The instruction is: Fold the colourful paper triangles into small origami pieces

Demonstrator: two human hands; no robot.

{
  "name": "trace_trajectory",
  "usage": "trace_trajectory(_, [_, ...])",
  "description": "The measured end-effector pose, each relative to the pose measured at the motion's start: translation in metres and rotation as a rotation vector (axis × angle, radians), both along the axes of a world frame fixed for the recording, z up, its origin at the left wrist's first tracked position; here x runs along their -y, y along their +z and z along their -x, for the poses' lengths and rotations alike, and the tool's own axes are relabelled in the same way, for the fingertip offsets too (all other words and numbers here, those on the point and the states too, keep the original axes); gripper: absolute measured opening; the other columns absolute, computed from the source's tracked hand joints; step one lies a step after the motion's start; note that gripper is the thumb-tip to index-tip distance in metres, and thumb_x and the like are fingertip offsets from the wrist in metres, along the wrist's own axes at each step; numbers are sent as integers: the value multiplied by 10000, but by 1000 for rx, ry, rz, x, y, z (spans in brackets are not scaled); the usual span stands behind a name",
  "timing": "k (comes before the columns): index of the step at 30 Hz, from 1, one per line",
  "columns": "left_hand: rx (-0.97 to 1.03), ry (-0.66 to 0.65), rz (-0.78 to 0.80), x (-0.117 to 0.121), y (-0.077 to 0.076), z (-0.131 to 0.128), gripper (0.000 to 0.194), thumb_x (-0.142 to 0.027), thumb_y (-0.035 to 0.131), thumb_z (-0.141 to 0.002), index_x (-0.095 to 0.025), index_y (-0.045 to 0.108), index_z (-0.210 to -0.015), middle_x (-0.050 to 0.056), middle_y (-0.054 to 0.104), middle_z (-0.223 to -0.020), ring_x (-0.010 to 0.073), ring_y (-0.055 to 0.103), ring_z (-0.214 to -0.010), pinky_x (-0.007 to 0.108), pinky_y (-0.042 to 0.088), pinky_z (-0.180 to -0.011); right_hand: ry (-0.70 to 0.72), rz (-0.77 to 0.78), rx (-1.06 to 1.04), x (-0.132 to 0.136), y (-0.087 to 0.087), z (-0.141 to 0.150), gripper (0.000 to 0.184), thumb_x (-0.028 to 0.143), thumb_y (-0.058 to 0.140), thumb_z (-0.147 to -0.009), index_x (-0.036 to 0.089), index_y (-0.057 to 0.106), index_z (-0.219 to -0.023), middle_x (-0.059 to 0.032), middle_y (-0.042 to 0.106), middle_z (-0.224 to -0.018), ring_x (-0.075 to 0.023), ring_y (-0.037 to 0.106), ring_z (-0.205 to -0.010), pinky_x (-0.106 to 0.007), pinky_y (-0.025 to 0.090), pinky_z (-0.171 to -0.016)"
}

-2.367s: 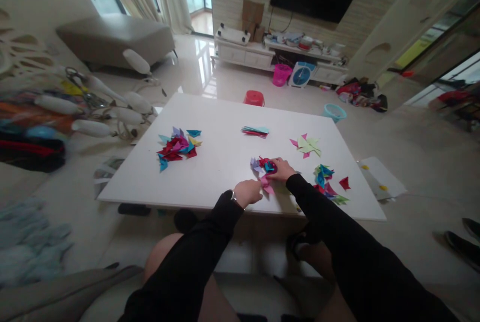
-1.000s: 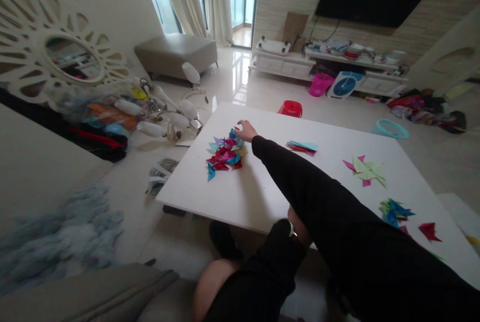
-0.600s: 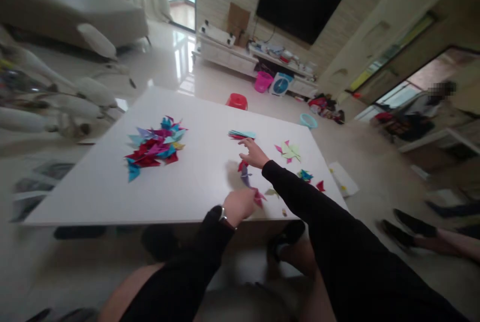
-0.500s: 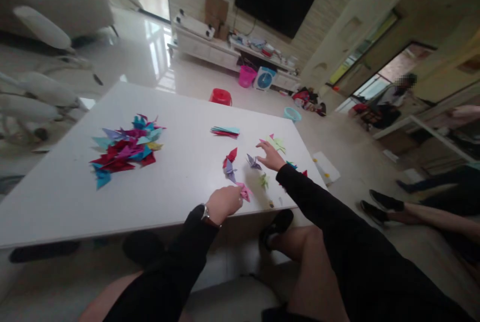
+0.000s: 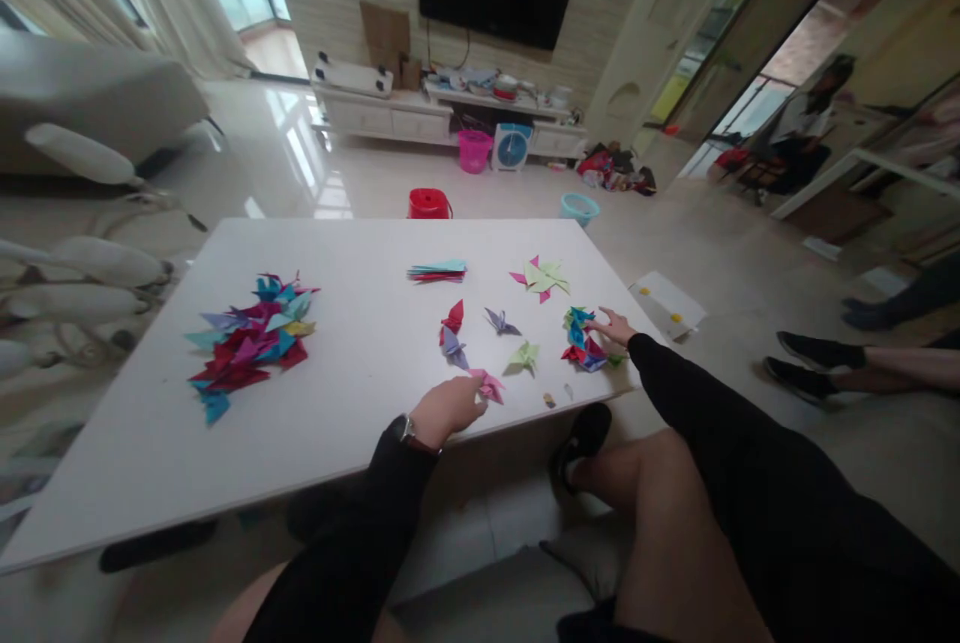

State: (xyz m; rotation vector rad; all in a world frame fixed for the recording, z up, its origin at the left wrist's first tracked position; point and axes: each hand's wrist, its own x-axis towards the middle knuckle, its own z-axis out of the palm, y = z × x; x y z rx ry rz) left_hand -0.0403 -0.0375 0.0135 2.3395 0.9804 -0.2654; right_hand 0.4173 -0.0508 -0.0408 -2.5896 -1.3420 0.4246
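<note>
My left hand (image 5: pixel 450 407), with a watch on its wrist, rests near the table's front edge. Its fingers are closed at the left end of a pink paper crane (image 5: pixel 491 385), which lies on the white table. Over at the right, my right hand (image 5: pixel 615 329) reaches with fingers apart to a blue paper crane (image 5: pixel 577 325) in a small cluster, its fingertips at the crane's edge. A red paper crane (image 5: pixel 574 356) lies just below. Between my hands are a grey-purple crane (image 5: pixel 503 323) and a light green crane (image 5: pixel 523 358). A purple crane (image 5: pixel 453 347) touches a red one (image 5: pixel 453 318).
A large heap of coloured cranes (image 5: pixel 251 343) covers part of the table's left side. Stacked paper strips or sheets (image 5: pixel 439 270) lie mid-table, with light green and pink folded paper (image 5: pixel 543 277) beyond. A red stool (image 5: pixel 428 204) and a blue basket (image 5: pixel 580 208) stand past the far edge.
My right hand has moved right, from beside the grey-purple crane to the cluster at the table's right. My left hand stays at the pink crane. The view has turned and levelled somewhat.
</note>
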Motion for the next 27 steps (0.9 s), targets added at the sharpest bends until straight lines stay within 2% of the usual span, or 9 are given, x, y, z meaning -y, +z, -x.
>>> trace_trajectory(4, [-31, -26, 31, -2, -2, 0, 379, -346, 521, -946, -184, 580, -1284, 151, 686, -1282, 287, 665, -1168, 367, 500, -965, 78, -18, -2, -36, -16, 26, 795, 610, 774, -683, 235, 592, -1361, -140, 590, -1237, -255, 654, -996, -390, 503, -929])
trace_trajectory(7, [-36, -26, 35, -4, -2, 2, 397, -340, 525, -944, -178, 577, -1303, 157, 677, -1304, 296, 656, -1184, 380, 497, -973, 172, -20, 28, -51, -23, 46, 765, 466, 861, -592, 248, 637, -1290, -99, 626, -1179, -242, 643, -975, -359, 490, -923])
trace_trajectory(10, [-37, -21, 36, -4, 1, 3, 418, -338, 528, -940, -176, 570, -1324, 161, 681, -1299, 299, 653, -1189, 380, 498, -968, 251, -32, 57, -59, -27, 59, 622, 304, 846, -580, 227, 675, -1173, -49, 680, -1024, -218, 632, -921, -309, 482, -882])
trace_trajectory(13, [-40, -22, 38, -4, 2, 4, 425, -345, 522, -943, -165, 575, -1324, 166, 676, -1307, 303, 650, -1195, 383, 498, -969, 289, -59, 76, -62, -26, 66, 471, 217, 795, -594, 209, 694, -1054, -42, 700, -960, -207, 619, -870, -287, 478, -828])
trace_trajectory(17, [-29, -12, 38, -3, 0, 7, 427, -358, 531, -943, -180, 576, -1329, 158, 677, -1309, 302, 651, -1191, 384, 493, -976, 292, -94, 76, -65, -19, 72, 349, 179, 757, -599, 191, 698, -943, -27, 709, -882, -186, 598, -779, -265, 470, -738])
trace_trajectory(20, [-10, -2, 46, -4, -2, 9, 420, -367, 545, -940, -191, 581, -1320, 153, 678, -1308, 297, 651, -1195, 376, 493, -976, 267, -127, 72, -68, -9, 72, 309, 207, 743, -634, 181, 701, -940, -14, 716, -856, -173, 597, -759, -256, 469, -726])
trace_trajectory(24, [0, 8, 39, -3, -1, 11, 434, -358, 555, -935, -175, 575, -1327, 169, 669, -1319, 305, 642, -1212, 384, 490, -990, 252, -169, 43, -69, 13, 70, 339, 246, 735, -670, 159, 709, -997, -19, 730, -863, -171, 619, -756, -261, 478, -731])
trace_trajectory(27, [-13, 13, 30, 1, 7, 13, 434, -349, 543, -932, -173, 578, -1327, 162, 668, -1322, 306, 646, -1208, 391, 496, -995, 285, -210, -12, -74, 31, 74, 360, 293, 732, -698, 149, 709, -1026, -33, 734, -868, -183, 631, -754, -278, 486, -721])
